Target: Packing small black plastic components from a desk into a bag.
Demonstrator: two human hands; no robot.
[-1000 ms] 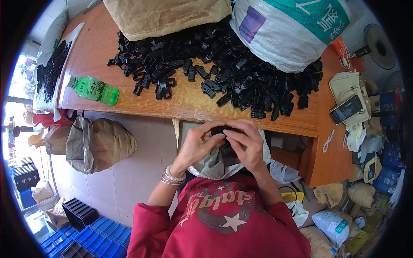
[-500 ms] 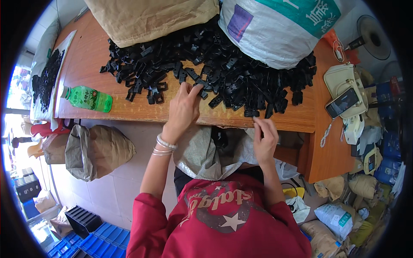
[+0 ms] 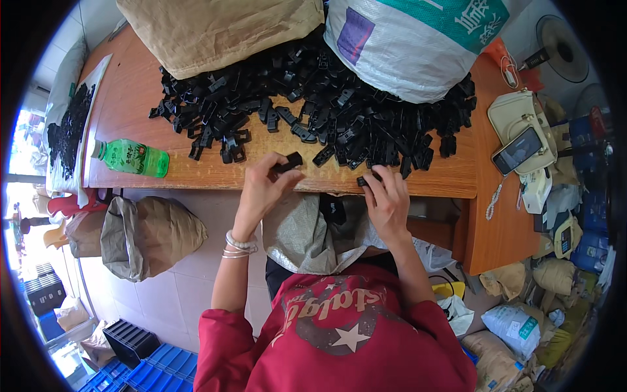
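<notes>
Between the fingers of my left hand (image 3: pixel 264 186) is a small black plastic part (image 3: pixel 288 162), lifted just off the pile. My right hand (image 3: pixel 388 202) pinches another black plastic part (image 3: pixel 369 178) at the table's front edge. Both hands are closed and a short way apart. Beyond them spreads a heap of similar black plastic parts (image 3: pixel 353 124), loosely piled on the wooden table (image 3: pixel 215 171). A grey woven sack (image 3: pixel 294 228) lies open at my lap below the table edge, with something black inside it.
A brown paper sack (image 3: pixel 228 32) and a white woven sack (image 3: pixel 398 59) stand behind the heap. On the left lies a green bottle (image 3: pixel 134 157). To the right are a cream handbag (image 3: pixel 516 117) and a phone (image 3: pixel 517 151). Blue crates (image 3: pixel 160 369) sit on the floor.
My left hand has drawn back from the pile with a black part in its fingers. My right hand has shifted left and slightly up, now holding a black part.
</notes>
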